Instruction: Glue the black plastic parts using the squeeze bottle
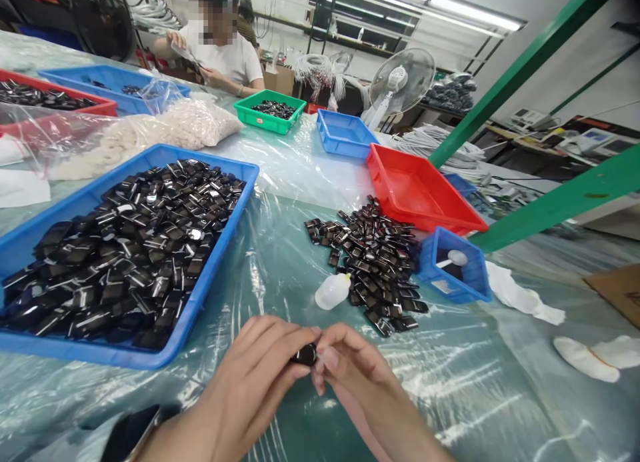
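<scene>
My left hand (250,382) and my right hand (350,375) meet low in the middle of the head view, fingers pinched together on one small glossy black part (305,354). Just beyond them lies a loose pile of the same black parts (373,262) on the plastic-covered table. A small white squeeze bottle (333,292) lies on its side at the pile's near left edge. To the left stands a large blue tray (227,249) heaped with several black parts.
A small blue bin (470,282) holds a white-capped item right of the pile; behind it sit a red tray (400,175), a blue tray (345,132) and a green tray (273,112). White cloths (520,295) lie right. A person (220,49) works across the table. Green beams (525,62) slant overhead.
</scene>
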A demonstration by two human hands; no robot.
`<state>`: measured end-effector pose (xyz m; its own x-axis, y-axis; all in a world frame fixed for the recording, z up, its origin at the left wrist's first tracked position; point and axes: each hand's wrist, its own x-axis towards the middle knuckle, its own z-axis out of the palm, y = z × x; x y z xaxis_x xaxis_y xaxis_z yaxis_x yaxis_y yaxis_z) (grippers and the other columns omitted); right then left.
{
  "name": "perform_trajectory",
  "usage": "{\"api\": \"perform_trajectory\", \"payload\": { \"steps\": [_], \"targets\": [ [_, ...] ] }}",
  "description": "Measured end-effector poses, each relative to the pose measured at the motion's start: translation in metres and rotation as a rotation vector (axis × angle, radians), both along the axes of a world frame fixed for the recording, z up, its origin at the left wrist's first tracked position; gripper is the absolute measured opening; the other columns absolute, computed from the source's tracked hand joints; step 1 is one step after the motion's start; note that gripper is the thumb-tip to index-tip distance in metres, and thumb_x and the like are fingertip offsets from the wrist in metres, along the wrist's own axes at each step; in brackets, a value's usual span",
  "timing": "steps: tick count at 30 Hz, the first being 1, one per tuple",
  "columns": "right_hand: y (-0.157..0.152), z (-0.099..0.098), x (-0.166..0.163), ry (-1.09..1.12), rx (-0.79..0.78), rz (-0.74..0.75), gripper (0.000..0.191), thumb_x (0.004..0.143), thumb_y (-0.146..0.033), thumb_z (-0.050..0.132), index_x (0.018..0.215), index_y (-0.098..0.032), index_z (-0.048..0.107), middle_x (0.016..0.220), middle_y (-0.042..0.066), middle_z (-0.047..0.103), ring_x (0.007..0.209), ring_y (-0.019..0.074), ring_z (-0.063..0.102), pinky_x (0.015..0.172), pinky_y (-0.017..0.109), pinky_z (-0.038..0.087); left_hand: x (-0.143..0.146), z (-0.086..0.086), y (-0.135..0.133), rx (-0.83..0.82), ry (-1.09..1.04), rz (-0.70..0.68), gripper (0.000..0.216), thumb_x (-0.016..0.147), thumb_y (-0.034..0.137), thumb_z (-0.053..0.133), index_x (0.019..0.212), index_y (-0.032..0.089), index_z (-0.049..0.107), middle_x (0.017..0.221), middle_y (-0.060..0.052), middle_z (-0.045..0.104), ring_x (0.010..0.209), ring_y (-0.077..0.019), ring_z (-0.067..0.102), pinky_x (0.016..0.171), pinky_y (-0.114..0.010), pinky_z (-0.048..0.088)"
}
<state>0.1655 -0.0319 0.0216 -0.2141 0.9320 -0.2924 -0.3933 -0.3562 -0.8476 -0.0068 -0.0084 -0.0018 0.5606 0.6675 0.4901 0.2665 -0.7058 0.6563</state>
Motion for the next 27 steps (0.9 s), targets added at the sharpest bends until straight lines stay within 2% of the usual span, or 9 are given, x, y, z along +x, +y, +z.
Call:
{"api": "perform_trajectory", "payload": {
  "steps": [7,10,15,19,21,22,24,25,27],
  "targets": [
    [-0.005,0.000,0.001,0.090,-0.049,0.011,0.019,0.078,-0.039,0.077,0.077,-0.022,0.069,0.062,-0.005,0.054,0.059,0.0072,0.050,0.060,0.019,0.041,0.004,-0.003,-0.005,0.000,-0.058,0.046,0.027,0.106,0.025,0.033,0.128,0.017,0.049,0.103,-0.005,0.062,0.092,-0.0181,0.053,0.082,-0.029,0.039],
    [-0.007,-0.003,0.002,0.090,0.000,-0.002,0.017,0.080,-0.038,0.075,0.078,-0.022,0.068,0.062,-0.006,0.053,0.060,0.0068,0.050,0.060,0.018,0.040,0.004,-0.004,-0.005,0.030,-0.060,0.033,0.028,0.106,0.024,0.034,0.129,0.016,0.049,0.103,-0.006,0.063,0.091,-0.0180,0.053,0.081,-0.029,0.038],
    [-0.010,-0.017,-0.003,0.009,0.024,0.000,0.019,0.086,-0.042,0.067,0.093,-0.028,0.057,0.069,-0.008,0.048,0.061,0.0066,0.052,0.061,0.020,0.043,0.004,-0.005,-0.003,0.108,-0.092,0.041,0.032,0.106,0.022,0.035,0.133,0.013,0.048,0.100,-0.006,0.065,0.089,-0.0173,0.054,0.077,-0.029,0.038],
    [-0.012,-0.027,-0.006,-0.150,0.179,0.022,0.028,0.088,-0.054,0.057,0.091,-0.027,0.051,0.062,-0.009,0.041,0.050,0.0085,0.047,0.049,0.021,0.043,0.009,-0.005,-0.008,0.126,-0.079,0.046,0.032,0.107,0.019,0.033,0.134,0.012,0.048,0.096,-0.006,0.066,0.084,-0.0168,0.055,0.074,-0.029,0.039],
    [-0.011,-0.026,-0.002,-0.249,0.290,-0.012,0.025,0.088,-0.051,0.057,0.089,-0.027,0.054,0.061,-0.007,0.045,0.049,0.0102,0.048,0.046,0.023,0.042,0.008,0.000,-0.010,0.173,-0.036,0.054,0.032,0.106,0.019,0.033,0.131,0.011,0.050,0.094,-0.006,0.066,0.080,-0.0169,0.055,0.072,-0.029,0.039],
    [-0.010,-0.024,0.002,-0.319,0.359,-0.052,0.020,0.087,-0.046,0.061,0.088,-0.027,0.057,0.064,-0.006,0.049,0.053,0.0117,0.051,0.050,0.024,0.044,0.005,0.004,-0.010,0.217,-0.004,0.075,0.031,0.106,0.019,0.033,0.130,0.011,0.051,0.093,-0.006,0.067,0.079,-0.0173,0.056,0.071,-0.030,0.039],
    [-0.006,-0.018,0.013,-0.473,0.501,-0.187,0.017,0.079,-0.031,0.072,0.090,-0.029,0.060,0.079,-0.003,0.057,0.074,0.0161,0.058,0.069,0.031,0.048,-0.005,0.017,-0.005,0.342,0.087,0.204,0.029,0.105,0.017,0.036,0.128,0.010,0.051,0.094,-0.008,0.066,0.081,-0.0200,0.057,0.073,-0.033,0.040],
    [-0.003,-0.016,0.019,-0.545,0.561,-0.268,0.028,0.073,-0.025,0.076,0.094,-0.031,0.060,0.089,-0.001,0.059,0.088,0.0189,0.058,0.082,0.035,0.046,-0.013,0.025,-0.001,0.397,0.146,0.316,0.029,0.104,0.015,0.038,0.129,0.010,0.050,0.097,-0.010,0.066,0.086,-0.0226,0.058,0.076,-0.036,0.040],
    [0.008,-0.015,0.027,-0.666,0.628,-0.395,0.050,0.069,-0.020,0.079,0.110,-0.034,0.054,0.115,0.001,0.057,0.113,0.0233,0.050,0.100,0.042,0.036,-0.030,0.039,0.010,0.520,0.302,0.627,0.032,0.099,0.018,0.045,0.129,0.010,0.054,0.107,-0.018,0.062,0.095,-0.0326,0.058,0.080,-0.046,0.042]
  ]
}}
